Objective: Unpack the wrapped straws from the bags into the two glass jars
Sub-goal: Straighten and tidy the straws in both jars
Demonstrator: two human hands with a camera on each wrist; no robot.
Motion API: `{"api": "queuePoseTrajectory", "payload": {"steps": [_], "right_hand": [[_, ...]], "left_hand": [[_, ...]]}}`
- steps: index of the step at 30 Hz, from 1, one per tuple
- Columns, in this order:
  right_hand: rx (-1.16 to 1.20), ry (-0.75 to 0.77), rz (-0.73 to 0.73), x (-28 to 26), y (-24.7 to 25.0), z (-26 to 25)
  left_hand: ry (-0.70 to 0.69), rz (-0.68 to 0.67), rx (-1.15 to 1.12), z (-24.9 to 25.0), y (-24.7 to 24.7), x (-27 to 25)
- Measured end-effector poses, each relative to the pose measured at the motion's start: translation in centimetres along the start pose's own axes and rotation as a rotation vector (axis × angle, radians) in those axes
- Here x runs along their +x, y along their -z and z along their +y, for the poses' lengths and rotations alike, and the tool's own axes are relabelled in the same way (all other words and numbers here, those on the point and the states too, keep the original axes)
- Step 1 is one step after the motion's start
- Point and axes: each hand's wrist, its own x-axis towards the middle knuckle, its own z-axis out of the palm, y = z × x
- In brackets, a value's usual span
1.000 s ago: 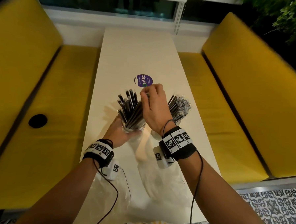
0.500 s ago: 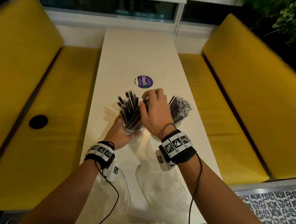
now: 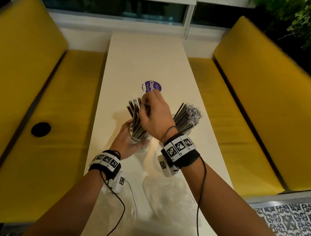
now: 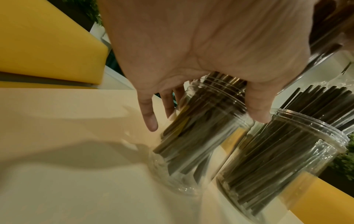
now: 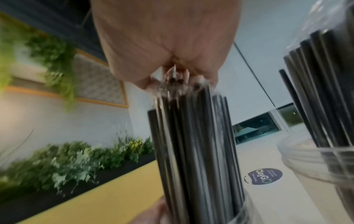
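Straws point(image 3: 135, 120) crowd the left jar point(image 3: 140, 139) at mid-frame, bunched from above by one hand while the other steadies the glass.

Right hand point(image 3: 155, 114) has its grip curled over the tops of these dark wrapped straws, pinching their clear wrapper ends; left hand point(image 3: 126, 139) wraps thumb and fingers round the jar's side low down. A second jar point(image 4: 283, 159), already packed, stands just beside it, toward the right of the frame. My worry: a sideways tug on the bunch could tip the jar, knock its neighbour, or flick loose straws onto the bench point(image 3: 145, 63). Empty bags point(image 3: 166, 196) lie crumpled at the lower centre, near the forearms.
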Motion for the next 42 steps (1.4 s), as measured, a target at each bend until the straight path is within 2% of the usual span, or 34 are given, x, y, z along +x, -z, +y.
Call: {"api": "queuePoseTrajectory", "payload": {"steps": [1,2,4,5,7,9,10,11,14,15,16,17,20,22,25,26,29,30,31,35,36,37,40,42], "right_hand": [[-0.006,-0.026,0.025,0.1,0.5,-0.1],[-0.091,-0.059,-0.012,0.1,0.8,-0.2],[-0.329,-0.128,-0.184,-0.1,0.8,-0.2],[-0.349,-0.176,-0.214,-0.2,0.7,-0.2],[-0.236,-0.220,-0.091,-0.1,1.0,-0.7],[-0.157,-0.111,0.076,0.3,0.9,-1.4],[-0.166,-0.044,0.054,0.5,0.9,-1.8],[-0.205,0.000,-0.028,0.7,0.7,-2.1],[-0.413,0.011,-0.377,1.3,-0.5,-1.5],[-0.431,0.007,-0.440,1.5,-0.8,-1.0],[-0.397,0.014,-0.441,1.6,-1.1,-0.7],[-0.318,0.026,-0.381,1.6,-1.2,-0.4],[-0.073,0.033,-0.077,1.4,-0.9,0.3],[-0.032,-0.016,0.012,1.0,-0.3,0.4],[-0.298,-0.108,-0.144,0.5,-0.1,0.5],[-0.320,-0.122,-0.141,0.5,0.0,0.5],[-0.218,-0.081,0.082,1.1,0.4,-0.3],[-0.192,-0.052,0.103,1.4,0.4,-0.4],[-0.184,-0.031,0.062,1.7,0.3,-0.4],[-0.340,-0.057,-0.306,2.4,-1.0,0.9],[-0.292,-0.043,-0.331,2.5,-1.3,1.2],[-0.207,-0.035,-0.293,2.6,-1.4,1.4],[-0.054,-0.080,-0.016,2.5,-0.9,2.0],[-0.041,-0.127,0.013,2.2,-0.7,2.4]], "left_hand": [[-0.015,0.007,-0.006,-0.3,-0.1,0.2],[-0.021,0.002,-0.001,-0.4,-0.1,0.2],[-0.052,0.004,0.032,-0.7,-0.1,0.5],[-0.058,0.008,0.045,-0.9,-0.2,0.6],[-0.062,0.010,0.050,-1.0,-0.3,0.6],[-0.053,0.009,0.030,-0.7,-0.3,0.5],[-0.053,-0.002,0.015,-0.6,-0.3,0.5],[-0.072,-0.014,-0.004,-0.7,-0.4,0.6],[-0.052,-0.014,-0.042,-0.4,-0.4,0.4],[-0.033,-0.001,-0.058,-0.3,-0.3,0.4],[-0.004,-0.001,-0.060,-0.3,-0.2,0.2],[0.010,-0.002,-0.049,-0.4,-0.2,0.2],[0.016,-0.028,-0.028,-0.4,0.0,0.1],[-0.002,-0.016,-0.023,-0.5,-0.1,0.1],[-0.024,0.004,-0.025,-0.5,-0.1,0.1],[-0.018,0.001,-0.041,-0.4,-0.1,0.1],[-0.007,-0.002,-0.059,-0.3,-0.1,0.0],[-0.005,-0.002,-0.060,-0.3,-0.1,0.0],[-0.009,0.000,-0.065,-0.3,-0.1,-0.1],[0.012,-0.005,-0.048,-0.1,0.0,0.0],[-0.001,-0.005,-0.036,-0.1,-0.1,0.1],[-0.022,-0.004,-0.034,-0.3,-0.1,0.1],[-0.043,0.002,-0.046,-0.5,0.0,0.0],[-0.044,0.002,-0.057,-0.4,0.0,-0.1]]}}
